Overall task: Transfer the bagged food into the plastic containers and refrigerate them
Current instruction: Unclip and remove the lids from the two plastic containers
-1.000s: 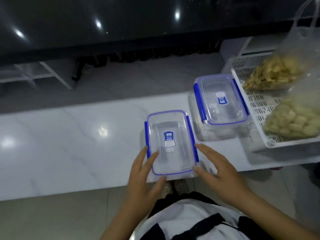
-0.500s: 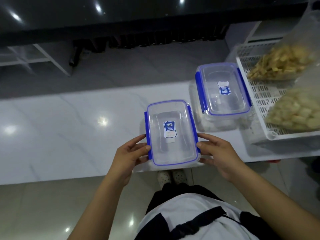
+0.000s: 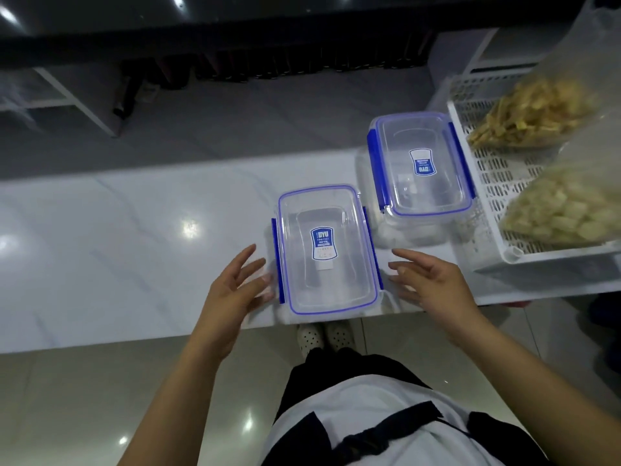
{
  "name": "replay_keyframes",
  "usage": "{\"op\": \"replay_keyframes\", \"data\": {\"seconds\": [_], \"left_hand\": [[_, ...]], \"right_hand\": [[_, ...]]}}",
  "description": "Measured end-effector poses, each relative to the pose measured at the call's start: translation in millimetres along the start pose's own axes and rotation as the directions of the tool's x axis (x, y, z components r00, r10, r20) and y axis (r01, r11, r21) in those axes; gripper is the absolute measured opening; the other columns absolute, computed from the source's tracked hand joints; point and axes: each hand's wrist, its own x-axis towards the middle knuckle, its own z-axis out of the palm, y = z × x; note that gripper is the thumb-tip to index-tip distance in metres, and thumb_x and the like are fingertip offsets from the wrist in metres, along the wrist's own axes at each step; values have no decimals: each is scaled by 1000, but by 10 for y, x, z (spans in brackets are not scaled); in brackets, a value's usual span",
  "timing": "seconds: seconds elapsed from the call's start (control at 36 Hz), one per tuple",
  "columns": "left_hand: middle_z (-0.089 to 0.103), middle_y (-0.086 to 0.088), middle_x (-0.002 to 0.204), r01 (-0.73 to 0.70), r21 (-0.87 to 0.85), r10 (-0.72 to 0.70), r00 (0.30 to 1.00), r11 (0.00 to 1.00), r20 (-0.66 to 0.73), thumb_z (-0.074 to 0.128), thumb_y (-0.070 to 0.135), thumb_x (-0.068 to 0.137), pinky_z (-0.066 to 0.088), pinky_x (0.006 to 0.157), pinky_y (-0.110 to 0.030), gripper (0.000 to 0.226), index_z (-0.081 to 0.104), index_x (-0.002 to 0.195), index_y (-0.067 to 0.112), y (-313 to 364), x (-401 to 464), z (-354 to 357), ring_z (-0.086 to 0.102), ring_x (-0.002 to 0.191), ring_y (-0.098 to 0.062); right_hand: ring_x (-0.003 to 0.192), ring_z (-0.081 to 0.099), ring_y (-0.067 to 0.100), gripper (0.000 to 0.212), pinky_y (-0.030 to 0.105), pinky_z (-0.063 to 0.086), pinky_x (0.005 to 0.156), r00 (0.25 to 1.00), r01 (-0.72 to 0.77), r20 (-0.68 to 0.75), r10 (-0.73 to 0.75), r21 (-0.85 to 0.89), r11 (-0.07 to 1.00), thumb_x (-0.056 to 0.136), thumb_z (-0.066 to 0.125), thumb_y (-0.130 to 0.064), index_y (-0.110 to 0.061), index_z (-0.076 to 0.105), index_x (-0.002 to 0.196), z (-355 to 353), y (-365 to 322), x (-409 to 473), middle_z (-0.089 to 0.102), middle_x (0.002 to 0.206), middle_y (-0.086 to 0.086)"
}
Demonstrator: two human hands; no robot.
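Note:
A clear plastic container [image 3: 325, 250] with a blue-trimmed lid and blue side clips sits at the counter's near edge. A second, similar container [image 3: 420, 166] stands behind it to the right, lid on. My left hand [image 3: 235, 290] is beside the near container's left clip, fingers spread and straight, fingertips close to it. My right hand [image 3: 433, 284] hovers just right of its right clip, fingers relaxed, holding nothing. Two clear bags lie in a white basket [image 3: 497, 183]: one of yellowish strips [image 3: 531, 112], one of pale round pieces [image 3: 564, 210].
The white marble counter [image 3: 134, 250] stretches left of the containers. Its near edge runs just under the near container. Beyond the counter are a grey floor and a dark cabinet [image 3: 235, 35]. My feet [image 3: 322, 338] show below the counter edge.
Both hands gripped the near container's side clips half a second ago. They have now let go and drawn slightly outward with fingers spread. The container stays in place.

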Motion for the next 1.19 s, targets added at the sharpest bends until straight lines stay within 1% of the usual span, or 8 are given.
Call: {"op": "replay_keyframes", "data": {"seconds": [0.08, 0.17, 0.25, 0.33, 0.69, 0.78, 0.94, 1.19], "left_hand": [[38, 36, 146, -175, 349, 157, 984, 921, 80, 82, 36, 80, 44, 103, -27, 84, 32, 143, 63, 17, -139, 65, 46, 132, 6], [11, 30, 161, -368, 616, 259, 930, 697, 261, 83, 54, 72, 23, 116, -27, 106, 12, 151, 58, -11, -261, 191, 13, 149, 4], [5, 14, 166, -400, 676, 288, 916, 619, 279, 88, 48, 67, 17, 123, -34, 116, 9, 153, 48, -37, -315, 354, 2, 151, 0], [3, 9, 166, -361, 732, 310, 927, 577, 213, 88, 43, 69, 15, 125, -38, 112, 11, 151, 43, -60, -313, 458, 1, 153, -6], [5, 19, 164, -340, 810, 330, 924, 478, 194, 82, 56, 71, 6, 123, -33, 107, 11, 150, 49, 16, -355, 479, -6, 154, -10], [5, 16, 165, -355, 818, 334, 918, 452, 213, 77, 64, 71, 3, 123, -33, 103, 9, 148, 51, 113, -383, 467, -6, 153, -10], [3, 16, 166, -346, 825, 239, 935, 446, 263, 75, 62, 76, 3, 125, -39, 101, 0, 144, 55, 87, -254, 345, -13, 145, 3], [6, 15, 166, -513, 653, 344, 858, 558, 381, 83, 50, 74, 6, 124, -30, 104, 10, 148, 52, 21, 81, -38, -1, 151, -2]], "right_hand": [[111, 63, -4, 43, 20, 49, 95, 979, 198, 94, -180, -231, 953, 90, 71, -23, -50, 61, 122, -56, -29, -82, 69, 121, -14], [132, 34, -19, 78, 6, 32, 104, 914, 357, 341, -219, -423, 833, 77, 77, -54, -64, 33, 140, -59, -27, -162, 39, 147, -37], [150, 9, 3, 96, 28, 15, 120, 856, 499, 472, -211, -650, 573, 70, 63, -77, -66, 4, 145, 17, 77, -131, 13, 162, -25], [153, 3, 15, 94, 33, 7, 122, 841, 537, 487, -235, -703, 466, 78, 64, -69, -64, -5, 143, 128, 149, -95, 10, 165, -12], [148, 22, 34, 69, 61, 26, 113, 751, 610, 371, -546, -708, 356, 87, 62, -58, -26, 47, 147, 292, 272, -191, 38, 157, 1], [148, 21, 30, 74, 55, 22, 114, 749, 619, 384, -540, -697, 363, 83, 50, -67, -34, 40, 148, 397, 184, -242, 37, 158, 3], [151, 10, 30, 90, 55, 15, 117, 891, 419, 249, -379, -771, 479, 75, 64, -71, -56, 15, 149, 451, 206, -230, 36, 158, -1], [153, -4, 22, 87, 56, 5, 120, 902, 333, 142, -407, -830, 448, 76, 56, -69, -47, 20, 152, 794, 78, -380, 27, 161, -9]]}}
